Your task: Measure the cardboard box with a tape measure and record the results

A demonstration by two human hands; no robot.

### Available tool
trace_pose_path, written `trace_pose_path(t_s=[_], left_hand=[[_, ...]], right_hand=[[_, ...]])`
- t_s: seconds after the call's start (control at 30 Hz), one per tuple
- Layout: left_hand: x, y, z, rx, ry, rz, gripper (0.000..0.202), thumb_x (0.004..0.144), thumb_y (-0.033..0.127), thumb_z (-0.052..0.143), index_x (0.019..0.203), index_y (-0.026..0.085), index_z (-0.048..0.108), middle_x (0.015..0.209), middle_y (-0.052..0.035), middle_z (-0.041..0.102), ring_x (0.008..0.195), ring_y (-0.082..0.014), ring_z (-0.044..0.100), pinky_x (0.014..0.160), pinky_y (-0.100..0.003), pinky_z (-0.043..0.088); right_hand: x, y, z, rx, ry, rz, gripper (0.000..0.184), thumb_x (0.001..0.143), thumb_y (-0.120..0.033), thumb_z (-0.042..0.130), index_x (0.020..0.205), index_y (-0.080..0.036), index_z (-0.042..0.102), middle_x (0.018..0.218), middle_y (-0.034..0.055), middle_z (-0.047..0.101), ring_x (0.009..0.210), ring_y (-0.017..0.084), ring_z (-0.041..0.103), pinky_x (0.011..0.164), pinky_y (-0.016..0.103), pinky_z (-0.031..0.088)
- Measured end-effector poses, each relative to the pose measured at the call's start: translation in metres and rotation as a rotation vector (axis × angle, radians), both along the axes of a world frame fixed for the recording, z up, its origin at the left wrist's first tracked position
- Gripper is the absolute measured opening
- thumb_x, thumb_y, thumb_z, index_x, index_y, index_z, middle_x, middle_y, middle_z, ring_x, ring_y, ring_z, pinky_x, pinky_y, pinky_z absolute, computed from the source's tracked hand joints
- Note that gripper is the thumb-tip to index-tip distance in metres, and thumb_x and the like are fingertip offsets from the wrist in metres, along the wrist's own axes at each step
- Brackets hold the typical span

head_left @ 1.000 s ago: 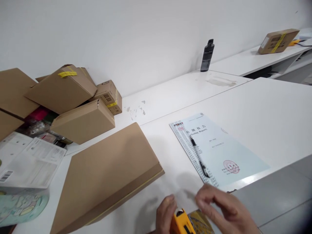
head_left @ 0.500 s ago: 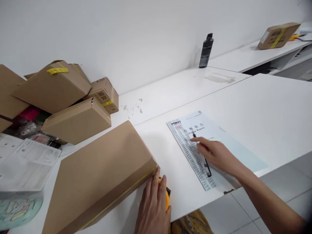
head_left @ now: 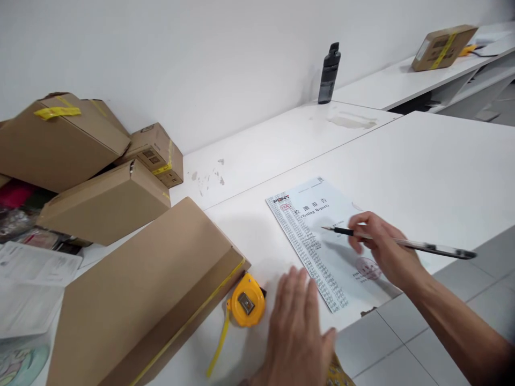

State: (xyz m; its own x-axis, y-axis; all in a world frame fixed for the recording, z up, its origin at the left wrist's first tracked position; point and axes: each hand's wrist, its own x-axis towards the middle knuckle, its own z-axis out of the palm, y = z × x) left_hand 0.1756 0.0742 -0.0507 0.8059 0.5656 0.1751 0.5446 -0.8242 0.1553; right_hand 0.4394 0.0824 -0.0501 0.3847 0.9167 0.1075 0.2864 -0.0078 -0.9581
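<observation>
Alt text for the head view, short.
The right hand holds a pen over a report on a white table, while the open left hand is near a yellow tape measure beside a large cardboard box. Smaller boxes pile up at left; a dark bottle stands at the back.

Your right hand (head_left: pixel 384 252) now holds the pen (head_left: pixel 398 243) lifted off the test report (head_left: pixel 322 214), right of centre. Your left hand (head_left: pixel 295 327) has come off the yellow tape measure (head_left: pixel 245 301), exposing it at lower centre.

Surface (head_left: pixel 422 171) right of and behind paper (head_left: pixel 317 214): open. Left of paper: tape measure (head_left: pixel 246 301), flat box (head_left: pixel 148 284) block. Bottle (head_left: pixel 329 73) far behind.
</observation>
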Motion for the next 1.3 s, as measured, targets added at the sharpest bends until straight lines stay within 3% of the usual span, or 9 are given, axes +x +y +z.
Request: trace_pose_path(t_s=[0.1,0.17,0.27,0.37,0.47,0.67,0.87,1.3], left_hand=[[0.037,-0.004,-0.001,-0.115,0.027,-0.045,0.090,0.093,0.058,0.065,0.153,-0.003,0.037,0.163,-0.0283,0.036,0.154,-0.0411,0.029,0.120,-0.055,0.042],[0.051,0.000,-0.006,-0.093,0.041,-0.023,0.098,0.092,0.068,0.058,0.153,-0.006,0.037,0.163,-0.0315,0.032,0.155,-0.0422,0.025,0.122,-0.057,0.038],[0.058,0.010,-0.013,0.050,0.088,-0.026,0.094,0.095,0.071,0.048,0.149,-0.005,0.044,0.158,-0.0321,0.040,0.153,-0.0411,0.031,0.124,-0.055,0.034],[0.056,0.019,-0.015,0.173,0.120,-0.041,0.090,0.097,0.072,0.040,0.148,-0.002,0.048,0.156,-0.0287,0.047,0.149,-0.0388,0.040,0.124,-0.054,0.034],[0.054,0.021,-0.016,0.219,0.109,-0.054,0.089,0.097,0.073,0.035,0.145,0.000,0.051,0.154,-0.0268,0.051,0.147,-0.0374,0.045,0.122,-0.054,0.037],[0.056,0.018,-0.018,0.237,0.089,-0.030,0.090,0.095,0.074,0.037,0.143,0.000,0.053,0.149,-0.0245,0.057,0.144,-0.0370,0.048,0.122,-0.054,0.035],[0.055,0.018,-0.016,0.264,0.087,-0.039,0.088,0.096,0.072,0.038,0.145,0.000,0.052,0.148,-0.0216,0.059,0.146,-0.0362,0.045,0.125,-0.053,0.030],[0.055,0.018,-0.017,0.256,0.061,-0.032,0.089,0.095,0.073,0.039,0.145,-0.001,0.052,0.147,-0.0220,0.060,0.145,-0.0357,0.046,0.124,-0.052,0.030]], right_hand=[[-0.012,0.011,0.002,-0.115,0.214,0.140,0.052,0.099,-0.065,0.050,0.126,-0.024,0.068,0.101,0.0111,0.078,0.102,0.028,0.072,0.088,0.045,0.055],[-0.018,0.017,0.003,-0.187,0.204,0.168,0.047,0.092,-0.061,0.066,0.121,-0.025,0.072,0.113,0.0111,0.077,0.106,0.029,0.070,0.088,0.041,0.054],[-0.023,0.021,-0.003,-0.168,0.070,0.156,0.036,0.092,-0.059,0.065,0.090,-0.023,0.071,0.091,0.0065,0.073,0.083,0.022,0.065,0.071,0.035,0.051],[-0.021,0.021,-0.014,-0.123,-0.006,0.141,0.032,0.096,-0.055,0.059,0.089,-0.025,0.063,0.078,0.0020,0.064,0.070,0.018,0.055,0.062,0.032,0.045],[-0.019,0.023,-0.022,-0.118,-0.001,0.117,0.030,0.091,-0.053,0.067,0.089,-0.025,0.060,0.077,0.0015,0.063,0.066,0.017,0.054,0.059,0.031,0.043],[-0.023,0.023,-0.026,-0.123,-0.095,0.025,0.037,0.088,-0.041,0.067,0.065,-0.026,0.043,0.056,-0.0050,0.043,0.054,0.014,0.036,0.051,0.029,0.031],[-0.025,0.021,-0.029,-0.129,-0.140,0.022,0.032,0.088,-0.034,0.063,0.065,-0.026,0.042,0.058,-0.0050,0.041,0.055,0.014,0.036,0.051,0.029,0.031],[-0.026,0.021,-0.028,-0.129,-0.174,0.034,0.034,0.088,-0.037,0.063,0.065,-0.026,0.041,0.055,-0.0056,0.040,0.053,0.013,0.034,0.050,0.029,0.029]])
